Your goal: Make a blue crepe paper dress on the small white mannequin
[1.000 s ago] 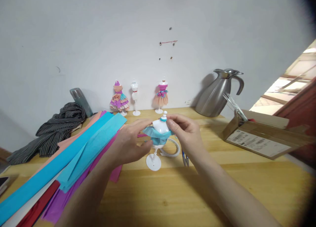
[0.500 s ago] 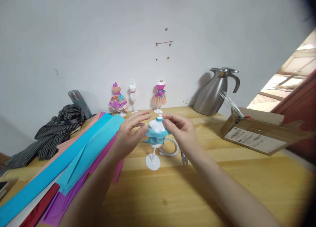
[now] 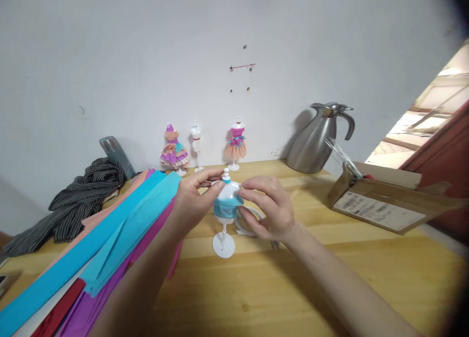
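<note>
Little glossy white dress-form mannequin [image 3: 229, 190] on a round base, standing pretty much upright on the wooden tabletop [image 3: 234, 290], light-blue papery wrap [image 3: 225, 211] around its chest.

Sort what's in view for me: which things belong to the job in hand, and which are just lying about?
Job in hand, as it looks:
small dress form
its blue wrap
left hand and right hand, at the form
coloured strips
probably the white ring behind the form

Apparently just lying about:
steel jug
cardboard box
striped cloth
bottle
</note>
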Demonstrator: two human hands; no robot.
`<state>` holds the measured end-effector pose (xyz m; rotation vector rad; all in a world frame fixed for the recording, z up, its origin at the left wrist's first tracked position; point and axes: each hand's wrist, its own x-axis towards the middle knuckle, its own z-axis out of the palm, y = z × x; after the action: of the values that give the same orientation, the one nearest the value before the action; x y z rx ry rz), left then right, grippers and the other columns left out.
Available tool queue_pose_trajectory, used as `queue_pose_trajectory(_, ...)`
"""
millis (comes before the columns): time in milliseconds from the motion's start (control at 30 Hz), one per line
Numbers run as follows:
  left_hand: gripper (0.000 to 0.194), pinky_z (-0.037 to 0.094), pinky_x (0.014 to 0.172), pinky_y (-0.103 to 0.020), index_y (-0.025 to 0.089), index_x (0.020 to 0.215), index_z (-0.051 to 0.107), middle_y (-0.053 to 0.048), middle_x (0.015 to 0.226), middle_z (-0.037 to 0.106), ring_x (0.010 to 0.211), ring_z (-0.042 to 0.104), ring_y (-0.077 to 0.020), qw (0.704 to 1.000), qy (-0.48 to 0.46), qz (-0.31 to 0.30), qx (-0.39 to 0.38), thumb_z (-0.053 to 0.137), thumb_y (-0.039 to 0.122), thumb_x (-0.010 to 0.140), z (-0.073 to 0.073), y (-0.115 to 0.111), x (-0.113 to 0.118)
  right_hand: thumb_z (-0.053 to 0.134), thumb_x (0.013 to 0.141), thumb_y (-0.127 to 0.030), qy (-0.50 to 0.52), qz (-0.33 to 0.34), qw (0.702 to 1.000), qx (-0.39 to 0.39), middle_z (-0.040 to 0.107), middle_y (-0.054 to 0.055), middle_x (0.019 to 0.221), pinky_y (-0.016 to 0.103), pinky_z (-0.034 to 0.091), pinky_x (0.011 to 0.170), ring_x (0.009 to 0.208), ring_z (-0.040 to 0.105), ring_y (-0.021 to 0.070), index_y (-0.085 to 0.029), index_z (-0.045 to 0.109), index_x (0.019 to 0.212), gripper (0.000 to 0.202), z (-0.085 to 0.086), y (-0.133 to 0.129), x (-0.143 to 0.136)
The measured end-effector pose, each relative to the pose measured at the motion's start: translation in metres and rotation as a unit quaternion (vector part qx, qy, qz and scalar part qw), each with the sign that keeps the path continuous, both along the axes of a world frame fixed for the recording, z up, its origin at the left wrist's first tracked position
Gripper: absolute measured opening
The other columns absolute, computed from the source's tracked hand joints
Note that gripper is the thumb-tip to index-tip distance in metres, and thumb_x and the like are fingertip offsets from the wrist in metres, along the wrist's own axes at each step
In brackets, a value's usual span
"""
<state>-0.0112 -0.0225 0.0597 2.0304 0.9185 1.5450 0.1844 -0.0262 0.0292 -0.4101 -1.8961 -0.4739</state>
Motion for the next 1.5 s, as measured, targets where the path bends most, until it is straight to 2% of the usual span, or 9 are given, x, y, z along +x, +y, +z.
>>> queue_pose_trajectory(167,0.031,0.059,0.076,-0.024,0.014,0.112,0.067,-0.007,0.096,0.075,0.086,0.071,-0.0151,0.998,0.040,0.024,0.051,0.061,0.019,0.082,-0.001,-0.011,0.000,0.058,0.073,-0.008,0.036,-0.053,0.996,0.062,0.065,0.005,0.097,0.038,0.052,0.071,0.085,0.063,0.0210,-0.027,0.058,0.100,0.033,-0.015,0.004,-0.009)
queue_pose_trajectory(333,0.034,0.058,0.081,-0.025,0.013,0.120,0.063,-0.010,0.106,0.073,0.093,0.070,-0.0167,0.992,0.089,0.029,0.084,0.056,0.018,0.086,0.001,-0.021,-0.006,0.059,0.070,-0.007,0.048,-0.054,0.995,0.072,0.064,0.006,0.100,0.039,0.055,0.071,0.089,0.065,0.0223,-0.025,0.057,0.091,0.028,-0.014,-0.003,-0.014)
queue_pose_trajectory(500,0.067,0.049,0.102,-0.038,0.023,0.147,0.033,-0.014,0.139,0.053,0.125,0.055,-0.0259,0.981,0.136,-0.094,0.099,0.062,0.026,0.086,-0.005,-0.025,-0.022,0.060,0.070,-0.009,0.085,-0.029,0.994,0.055,0.063,0.006,0.100,0.040,0.058,0.067,0.086,0.066,0.0225,-0.027,0.053,0.096,0.033,-0.018,-0.004,-0.017)
queue_pose_trajectory(600,0.074,0.044,0.108,-0.045,0.026,0.151,0.022,-0.015,0.146,0.045,0.133,0.046,-0.0282,0.976,0.152,-0.123,0.096,0.061,0.024,0.087,-0.008,-0.023,-0.030,0.059,0.070,-0.009,0.138,0.012,0.990,0.010,0.059,0.008,0.108,0.043,0.059,0.068,0.090,0.066,0.0240,-0.028,0.050,0.110,0.045,-0.029,0.001,-0.017)
queue_pose_trajectory(767,0.073,0.039,0.112,-0.044,0.024,0.150,0.023,-0.014,0.148,0.043,0.136,0.042,-0.0268,0.962,0.200,-0.117,0.143,0.055,0.011,0.085,-0.007,-0.018,-0.033,0.059,0.072,-0.006,0.150,0.044,0.987,-0.040,0.055,0.010,0.119,0.043,0.060,0.072,0.093,0.064,0.0225,-0.029,0.044,0.122,0.057,-0.041,0.011,-0.017)
queue_pose_trajectory(1000,0.077,0.038,0.113,-0.042,0.022,0.149,0.025,-0.012,0.147,0.044,0.138,0.038,-0.0237,0.943,0.245,-0.092,0.206,0.047,-0.002,0.078,-0.016,-0.011,-0.028,0.058,0.073,-0.004,0.161,0.023,0.986,-0.035,0.062,0.009,0.107,0.037,0.057,0.067,0.092,0.064,0.0225,-0.027,0.048,0.120,0.053,-0.039,0.010,-0.020)
queue_pose_trajectory(1100,0.076,0.038,0.113,-0.043,0.022,0.148,0.027,-0.012,0.147,0.044,0.139,0.037,-0.0235,0.939,0.249,-0.096,0.218,0.048,-0.002,0.079,-0.017,-0.010,-0.028,0.056,0.072,-0.003,0.193,0.032,0.979,-0.050,0.062,0.007,0.098,0.036,0.055,0.067,0.087,0.063,0.0215,-0.026,0.051,0.114,0.048,-0.040,0.010,-0.023)
queue_pose_trajectory(1233,0.074,0.041,0.111,-0.043,0.024,0.147,0.029,-0.012,0.146,0.045,0.138,0.038,-0.0240,0.937,0.259,-0.082,0.219,0.049,-0.001,0.080,-0.017,-0.011,-0.029,0.053,0.072,-0.003,0.234,0.037,0.970,-0.052,0.057,0.003,0.083,0.035,0.052,0.064,0.073,0.059,0.0181,-0.025,0.053,0.094,0.031,-0.039,0.007,-0.027)
queue_pose_trajectory(1500,0.070,0.043,0.108,-0.040,0.024,0.145,0.033,-0.014,0.142,0.047,0.135,0.042,-0.0238,0.940,0.261,-0.068,0.207,0.052,0.001,0.082,-0.017,-0.012,-0.028,0.052,0.072,-0.003,0.187,0.021,0.981,-0.047,0.054,0.001,0.074,0.033,0.047,0.060,0.069,0.056,0.0175,-0.024,0.047,0.080,0.023,-0.026,0.004,-0.026)
